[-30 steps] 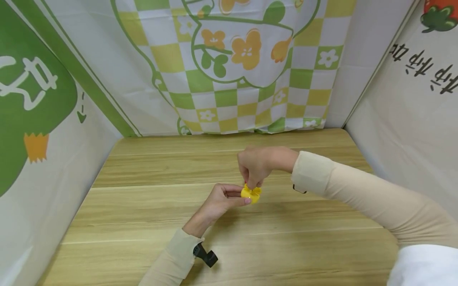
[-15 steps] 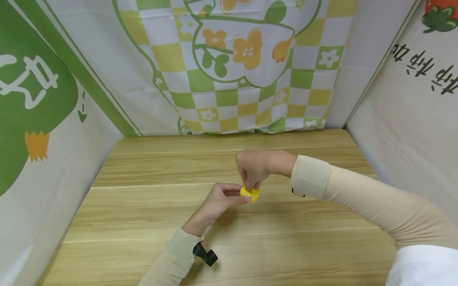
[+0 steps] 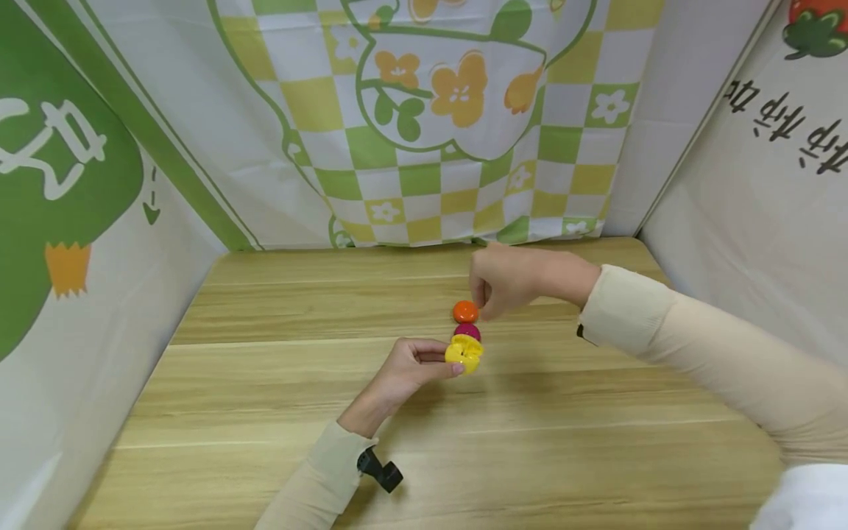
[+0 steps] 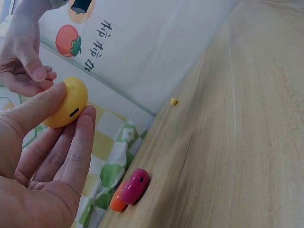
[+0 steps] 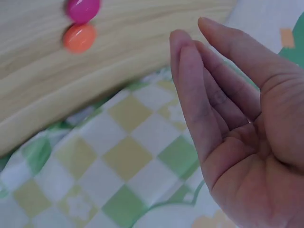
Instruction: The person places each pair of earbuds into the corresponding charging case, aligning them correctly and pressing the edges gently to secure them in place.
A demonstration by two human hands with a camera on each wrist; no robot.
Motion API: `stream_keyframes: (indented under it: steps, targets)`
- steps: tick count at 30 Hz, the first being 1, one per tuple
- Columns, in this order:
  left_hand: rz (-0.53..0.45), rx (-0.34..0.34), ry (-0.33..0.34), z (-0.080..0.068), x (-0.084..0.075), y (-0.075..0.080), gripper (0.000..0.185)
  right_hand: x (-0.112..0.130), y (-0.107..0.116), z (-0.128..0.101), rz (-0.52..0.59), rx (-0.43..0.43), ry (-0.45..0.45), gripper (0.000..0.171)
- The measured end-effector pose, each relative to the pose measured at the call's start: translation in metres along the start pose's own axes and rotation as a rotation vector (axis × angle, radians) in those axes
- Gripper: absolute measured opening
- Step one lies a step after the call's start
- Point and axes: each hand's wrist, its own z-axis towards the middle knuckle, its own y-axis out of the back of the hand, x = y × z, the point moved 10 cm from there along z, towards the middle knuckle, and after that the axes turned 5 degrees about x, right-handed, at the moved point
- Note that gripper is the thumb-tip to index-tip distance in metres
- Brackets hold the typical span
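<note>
Yellow bead (image 3: 464, 355) sat pinched in our left hand (image 3: 414, 368) above the table (image 3: 265, 412); our right hand (image 3: 506, 283) hung relaxed and empty by the orange bead (image 3: 465, 311) and pink bead (image 3: 467, 331) — a careless brush could have sent them rolling, we judged.

yellow bead (image 3: 464, 355) | magenta bead (image 3: 467, 330) | orange bead (image 3: 465, 311) | green-yellow checked cloth (image 3: 424, 191)

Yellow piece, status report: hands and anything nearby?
Left hand pinches yellow piece. Right hand empty, fingers relaxed. Orange piece and magenta piece on table, just beyond.
</note>
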Motion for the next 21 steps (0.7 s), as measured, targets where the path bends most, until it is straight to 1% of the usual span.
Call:
stream_keyframes:
  steps: [4, 5, 6, 9, 12, 14, 16, 21]
  targets:
    - [-0.005, -0.007, 0.003, 0.001, 0.002, 0.0, 0.035, -0.026, 0.002, -0.014, -0.013, -0.018, -0.039, 0.008]
    - [-0.004, -0.008, 0.002, 0.001, 0.002, 0.0, 0.035, -0.033, 0.001, -0.018, -0.012, -0.018, -0.052, 0.005]
    - [-0.006, -0.009, 0.005, 0.001, 0.003, 0.0, 0.034, -0.04, -0.001, -0.021, -0.011, -0.013, -0.063, 0.005]
    - [-0.005, -0.008, 0.007, 0.0, 0.003, 0.0, 0.034, -0.06, -0.008, -0.03, 0.001, -0.001, -0.095, 0.01]
    - [-0.014, -0.008, 0.013, 0.0, 0.004, 0.0, 0.035, -0.077, -0.019, -0.038, 0.019, 0.028, -0.104, 0.036]
    - [-0.014, -0.009, 0.015, 0.0, 0.005, 0.001, 0.036, -0.086, -0.026, -0.042, 0.036, 0.033, -0.093, 0.048]
    - [-0.008, -0.011, 0.02, 0.0, 0.006, 0.002, 0.036, -0.095, -0.033, -0.046, 0.05, 0.031, -0.074, 0.053]
    - [0.008, -0.016, 0.026, 0.001, 0.005, 0.003, 0.037, -0.118, -0.05, -0.051, 0.023, -0.008, -0.045, 0.048]
